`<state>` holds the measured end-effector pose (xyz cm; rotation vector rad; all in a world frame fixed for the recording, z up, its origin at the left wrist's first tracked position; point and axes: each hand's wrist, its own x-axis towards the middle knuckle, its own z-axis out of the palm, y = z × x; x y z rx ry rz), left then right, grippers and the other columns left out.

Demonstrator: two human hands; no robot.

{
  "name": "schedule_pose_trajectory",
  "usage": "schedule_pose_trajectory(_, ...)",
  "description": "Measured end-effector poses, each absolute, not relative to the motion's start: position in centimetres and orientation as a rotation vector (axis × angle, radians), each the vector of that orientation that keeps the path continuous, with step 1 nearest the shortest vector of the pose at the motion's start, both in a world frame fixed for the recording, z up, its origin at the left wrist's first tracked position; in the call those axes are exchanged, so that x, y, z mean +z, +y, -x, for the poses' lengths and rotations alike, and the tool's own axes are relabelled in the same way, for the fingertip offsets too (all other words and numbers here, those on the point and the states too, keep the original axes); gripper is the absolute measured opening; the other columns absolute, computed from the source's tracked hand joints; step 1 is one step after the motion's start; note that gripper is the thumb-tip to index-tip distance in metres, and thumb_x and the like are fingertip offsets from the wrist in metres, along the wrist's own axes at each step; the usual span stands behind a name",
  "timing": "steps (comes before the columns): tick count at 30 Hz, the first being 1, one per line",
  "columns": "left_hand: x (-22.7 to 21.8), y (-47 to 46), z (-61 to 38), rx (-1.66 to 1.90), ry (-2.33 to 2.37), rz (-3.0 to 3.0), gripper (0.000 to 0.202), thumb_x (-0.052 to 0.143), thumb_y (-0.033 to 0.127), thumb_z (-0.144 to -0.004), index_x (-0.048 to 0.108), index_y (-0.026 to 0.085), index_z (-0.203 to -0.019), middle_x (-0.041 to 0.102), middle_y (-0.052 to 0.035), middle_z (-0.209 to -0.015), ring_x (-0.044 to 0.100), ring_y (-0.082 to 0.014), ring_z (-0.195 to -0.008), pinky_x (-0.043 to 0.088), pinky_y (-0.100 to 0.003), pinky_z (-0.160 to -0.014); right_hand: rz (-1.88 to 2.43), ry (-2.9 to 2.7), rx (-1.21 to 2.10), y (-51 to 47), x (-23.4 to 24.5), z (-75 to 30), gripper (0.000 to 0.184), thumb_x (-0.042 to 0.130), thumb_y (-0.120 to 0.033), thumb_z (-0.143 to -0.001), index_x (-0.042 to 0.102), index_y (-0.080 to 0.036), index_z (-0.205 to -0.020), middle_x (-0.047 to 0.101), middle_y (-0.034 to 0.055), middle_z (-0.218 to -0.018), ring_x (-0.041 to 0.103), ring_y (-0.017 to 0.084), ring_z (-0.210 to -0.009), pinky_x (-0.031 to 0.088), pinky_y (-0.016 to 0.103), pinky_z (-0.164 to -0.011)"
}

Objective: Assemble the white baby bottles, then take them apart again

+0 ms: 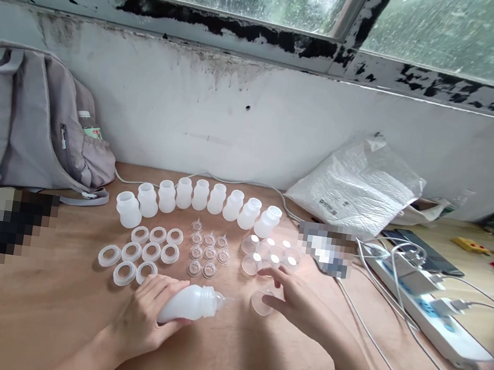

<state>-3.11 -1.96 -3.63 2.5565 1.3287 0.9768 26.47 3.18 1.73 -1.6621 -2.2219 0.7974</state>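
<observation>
My left hand (144, 311) is wrapped round a small white plastic bottle (191, 303) that lies on its side, its nipple end pointing right. My right hand (299, 302) pinches a clear dome cap (261, 303) resting on the wooden table (41, 309). Just beyond lie more clear caps (267, 255), a cluster of clear nipples (207, 253), and several white screw rings (143, 253). A curved row of upright white bottles (201, 200) stands behind them.
A grey backpack (31, 118) leans against the wall at the left. A white plastic bag (359, 185) lies at the back right. A power strip (435, 318) with plugs and cables runs along the right side, beside a phone (415, 245).
</observation>
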Motion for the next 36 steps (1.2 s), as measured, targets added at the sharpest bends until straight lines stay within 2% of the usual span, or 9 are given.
schedule_pose_trajectory(4, -3.9, -2.0, 3.0, 0.942, 1.334, -2.521, 0.043, 0.055, 0.031, -0.075, 0.045, 0.018, -0.114, 0.060, -0.0093, -0.099, 0.056, -0.0227, -0.089, 0.044, -0.036, -0.077, 1.587, -2.298, 0.963, 2.6, 1.3, -27.1, 0.036, 0.060, -0.026, -0.067, 0.056, -0.029, -0.102, 0.055, 0.0028, -0.084, 0.052, 0.018, -0.073, 0.040, 0.030, -0.065)
schedule_pose_trajectory(7, -4.0, -2.0, 3.0, 0.935, 1.330, -2.513, 0.043, 0.056, 0.031, -0.075, 0.044, 0.019, -0.114, 0.060, -0.0086, -0.099, 0.056, -0.0224, -0.089, 0.044, -0.035, -0.077, 1.541, -2.361, 1.012, 2.1, 1.2, -26.4, 0.026, 0.059, -0.024, -0.069, 0.059, -0.028, -0.095, 0.055, 0.0012, -0.074, 0.050, 0.016, -0.066, 0.038, 0.027, -0.059)
schedule_pose_trajectory(10, -3.9, -2.0, 3.1, 0.940, 1.342, -2.503, 0.043, 0.056, 0.032, -0.075, 0.044, 0.019, -0.114, 0.061, -0.0084, -0.098, 0.057, -0.0217, -0.087, 0.045, -0.034, -0.075, 1.496, -2.325, 1.009, 2.0, 1.3, -25.0, 0.017, 0.055, -0.032, -0.075, 0.060, -0.025, -0.090, 0.051, -0.0007, -0.062, 0.046, 0.013, -0.056, 0.034, 0.024, -0.051)
schedule_pose_trajectory(14, -3.8, -1.9, 3.3, 0.961, 1.352, -2.484, 0.043, 0.056, 0.032, -0.075, 0.044, 0.018, -0.113, 0.062, -0.0080, -0.096, 0.058, -0.0203, -0.083, 0.046, -0.031, -0.071, 1.500, -1.931, 0.943, 2.3, 1.1, -23.2, 0.028, 0.046, -0.045, -0.080, 0.056, -0.020, -0.075, 0.046, -0.0026, -0.054, 0.043, 0.010, -0.048, 0.033, 0.022, -0.045)
schedule_pose_trajectory(17, -3.7, -1.9, 3.3, 0.969, 1.356, -2.471, 0.043, 0.056, 0.032, -0.075, 0.044, 0.018, -0.113, 0.062, -0.0073, -0.096, 0.059, -0.0196, -0.082, 0.047, -0.030, -0.071, 1.473, -1.601, 1.076, 2.3, 0.3, -22.1, 0.036, 0.043, -0.050, -0.080, 0.048, -0.018, -0.063, 0.047, -0.0025, -0.052, 0.043, 0.009, -0.042, 0.032, 0.021, -0.039)
schedule_pose_trajectory(25, -4.0, -1.9, 3.2, 0.976, 1.337, -2.452, 0.042, 0.056, 0.033, -0.074, 0.045, 0.019, -0.112, 0.062, -0.0061, -0.095, 0.059, -0.0182, -0.082, 0.048, -0.028, -0.071, 1.299, -1.333, 1.344, 1.2, -1.4, -19.5, 0.034, 0.052, -0.048, -0.076, 0.049, -0.016, -0.064, 0.050, -0.0024, -0.048, 0.050, 0.010, -0.040, 0.040, 0.021, -0.039)
schedule_pose_trajectory(36, -4.3, -2.2, 3.2, 0.951, 1.255, -2.494, 0.045, 0.058, 0.032, -0.073, 0.044, 0.019, -0.113, 0.060, -0.0078, -0.096, 0.057, -0.0195, -0.084, 0.047, -0.030, -0.072, 1.370, -1.233, 1.419, 0.7, -3.0, -18.7, 0.038, 0.054, -0.050, -0.073, 0.042, -0.017, -0.059, 0.052, -0.0030, -0.044, 0.052, 0.011, -0.033, 0.035, 0.017, -0.029)
